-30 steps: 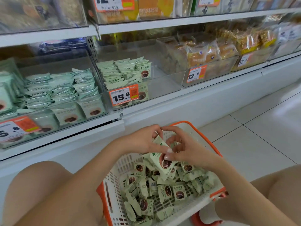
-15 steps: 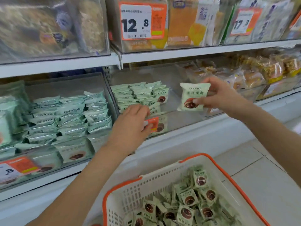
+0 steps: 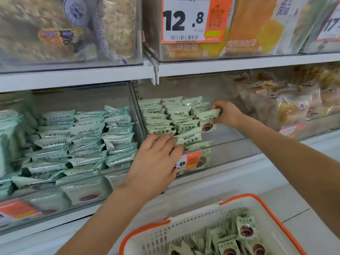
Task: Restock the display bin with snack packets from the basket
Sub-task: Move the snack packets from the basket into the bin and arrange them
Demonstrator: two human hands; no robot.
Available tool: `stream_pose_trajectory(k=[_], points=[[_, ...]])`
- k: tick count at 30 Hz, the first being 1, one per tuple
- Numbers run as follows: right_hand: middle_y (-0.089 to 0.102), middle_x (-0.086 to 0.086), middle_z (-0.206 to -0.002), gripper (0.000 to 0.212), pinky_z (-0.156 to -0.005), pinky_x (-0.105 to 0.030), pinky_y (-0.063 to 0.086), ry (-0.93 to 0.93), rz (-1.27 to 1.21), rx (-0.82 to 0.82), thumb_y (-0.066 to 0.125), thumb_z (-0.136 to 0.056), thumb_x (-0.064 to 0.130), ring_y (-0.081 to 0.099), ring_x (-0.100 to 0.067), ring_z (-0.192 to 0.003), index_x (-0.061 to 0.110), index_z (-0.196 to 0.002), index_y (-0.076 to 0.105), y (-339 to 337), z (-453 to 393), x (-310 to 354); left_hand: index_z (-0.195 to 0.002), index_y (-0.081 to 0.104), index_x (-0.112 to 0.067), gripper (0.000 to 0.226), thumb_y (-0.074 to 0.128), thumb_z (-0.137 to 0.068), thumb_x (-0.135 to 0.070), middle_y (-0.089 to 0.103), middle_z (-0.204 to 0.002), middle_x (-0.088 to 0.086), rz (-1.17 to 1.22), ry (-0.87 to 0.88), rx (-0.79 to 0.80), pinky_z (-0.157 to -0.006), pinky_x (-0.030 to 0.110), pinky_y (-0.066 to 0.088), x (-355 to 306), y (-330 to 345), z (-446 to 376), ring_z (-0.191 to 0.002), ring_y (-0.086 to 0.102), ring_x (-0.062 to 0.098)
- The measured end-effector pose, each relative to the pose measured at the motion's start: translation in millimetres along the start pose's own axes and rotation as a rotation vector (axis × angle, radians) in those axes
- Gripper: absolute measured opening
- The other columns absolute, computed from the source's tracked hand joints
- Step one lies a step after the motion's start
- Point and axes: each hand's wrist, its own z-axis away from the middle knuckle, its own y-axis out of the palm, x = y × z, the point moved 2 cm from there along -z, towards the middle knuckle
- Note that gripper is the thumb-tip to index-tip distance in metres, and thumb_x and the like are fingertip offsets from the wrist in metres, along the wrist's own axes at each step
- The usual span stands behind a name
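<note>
Inside bin (image 3: pixel 230 148), right hand (image 3: pixel 227 115) pinches packet (image 3: pixel 207 119) (thumb beneath).

Two hands are seen: the left hand (image 3: pixel 158 159) and the right hand (image 3: pixel 227 115). One white basket with an orange rim (image 3: pixel 184 229) is counted below the display bin (image 3: pixel 230 144). One green snack packet (image 3: pixel 207 119) is held at that bin. Three orange price tags are visible; loose packets cannot be counted exactly.
</note>
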Motion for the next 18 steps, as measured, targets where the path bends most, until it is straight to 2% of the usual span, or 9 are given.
stream_pose_trajectory(k=[3,7,14,18], points=[[0.052,-0.005,-0.095,0.045,-0.063,-0.024,0.032,-0.002,0.046,-0.019,0.081,-0.067,0.002,0.045,-0.020,-0.089,0.002,-0.103,0.054,8.2,-4.3,-0.4,-0.106,0.065,-0.012,0.051,0.076,-0.062,-0.035,0.066,-0.115,0.009,0.002,-0.002,0.020,-0.096,0.039,0.029,0.8,0.6,0.5,-0.115,0.058,0.026],[0.045,-0.010,-0.106,0.061,-0.072,-0.023,0.028,0.057,0.056,-0.035,0.081,-0.068,0.004,0.041,-0.021,-0.092,0.011,-0.116,0.044,10.9,-4.9,-0.9,-0.106,0.065,-0.012,0.051,0.077,-0.062,-0.036,0.066,-0.115,0.009,-0.013,-0.010,0.042,-0.096,0.039,0.029,-0.7,0.0,0.3,-0.115,0.058,0.026],[0.048,-0.018,-0.116,0.064,-0.073,-0.024,0.029,0.061,0.049,-0.055,0.082,-0.068,0.006,0.042,-0.022,-0.091,0.013,-0.114,0.039,13.9,-4.6,-0.3,-0.103,0.065,-0.012,0.049,0.077,-0.061,-0.034,0.067,-0.112,0.009,-0.032,-0.037,0.027,-0.095,0.039,0.030,-2.9,-0.3,-0.2,-0.114,0.058,0.026],[0.046,-0.018,-0.125,0.079,-0.081,-0.026,0.036,0.104,0.029,-0.048,0.086,-0.063,0.012,0.046,-0.025,-0.097,0.017,-0.122,0.033,7.1,-2.9,-0.1,-0.102,0.065,-0.011,0.050,0.078,-0.060,-0.035,0.067,-0.112,0.010,-0.022,-0.029,0.014,-0.093,0.039,0.029,-2.2,0.7,0.6,-0.113,0.059,0.027]])
